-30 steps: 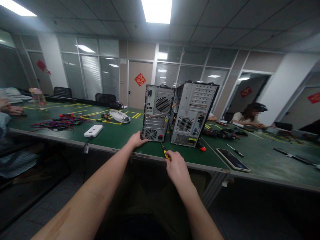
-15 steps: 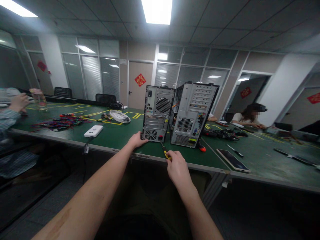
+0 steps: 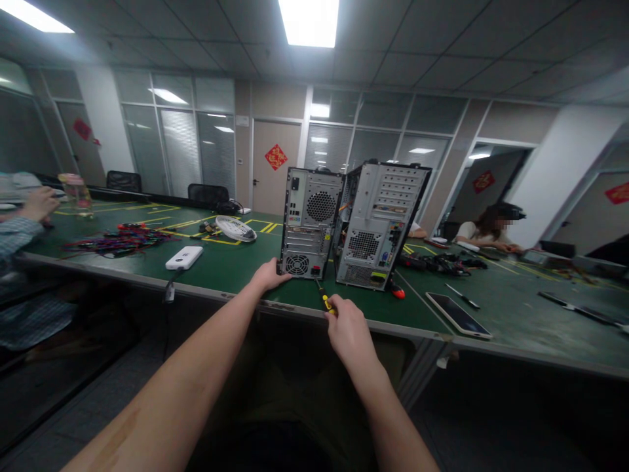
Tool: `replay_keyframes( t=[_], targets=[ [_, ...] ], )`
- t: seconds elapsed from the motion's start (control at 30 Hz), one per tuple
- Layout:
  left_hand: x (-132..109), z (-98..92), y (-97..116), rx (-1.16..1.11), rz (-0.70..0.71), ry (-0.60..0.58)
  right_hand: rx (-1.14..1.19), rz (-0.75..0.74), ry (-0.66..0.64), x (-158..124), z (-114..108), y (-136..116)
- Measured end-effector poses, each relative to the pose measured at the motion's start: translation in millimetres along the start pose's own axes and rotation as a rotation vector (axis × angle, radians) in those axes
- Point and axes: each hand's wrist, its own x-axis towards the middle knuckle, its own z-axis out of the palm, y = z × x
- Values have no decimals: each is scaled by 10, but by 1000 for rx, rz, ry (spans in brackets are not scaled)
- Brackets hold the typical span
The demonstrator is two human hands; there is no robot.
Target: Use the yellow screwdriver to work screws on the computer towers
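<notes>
Two computer cases stand upright side by side on the green table, rear panels facing me. My left hand [image 3: 269,275] rests against the lower left corner of the left case [image 3: 309,226]; its fingers are partly hidden beside the case. My right hand [image 3: 346,322] is closed round the handle of a yellow and black screwdriver [image 3: 324,298]. The screwdriver's tip reaches the bottom edge of the left case, right of the fan grille. Just to the right stands the wider case [image 3: 381,229], with a red screwdriver handle [image 3: 398,293] lying at its lower right corner.
On the left lie a white power bank [image 3: 184,258], a heap of coloured wires [image 3: 122,239] and a white fan cover [image 3: 236,229]. On the right are a phone [image 3: 458,314], a pen-like tool [image 3: 462,296] and black cables [image 3: 447,264]. People sit at both sides.
My right hand and the screwdriver handle have shifted very slightly, with the fingers a little differently placed. My left hand and both cases look unmoved.
</notes>
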Motion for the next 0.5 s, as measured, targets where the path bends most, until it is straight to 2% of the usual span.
replay_keyframes(
  t=[0.17,0.5],
  targets=[
    [-9,-8,15,-2,-6,-2,-22,-24,54,-6,10,35],
    [-23,-19,36,23,-5,3,-19,27,10,21,-10,-32]
  ],
)
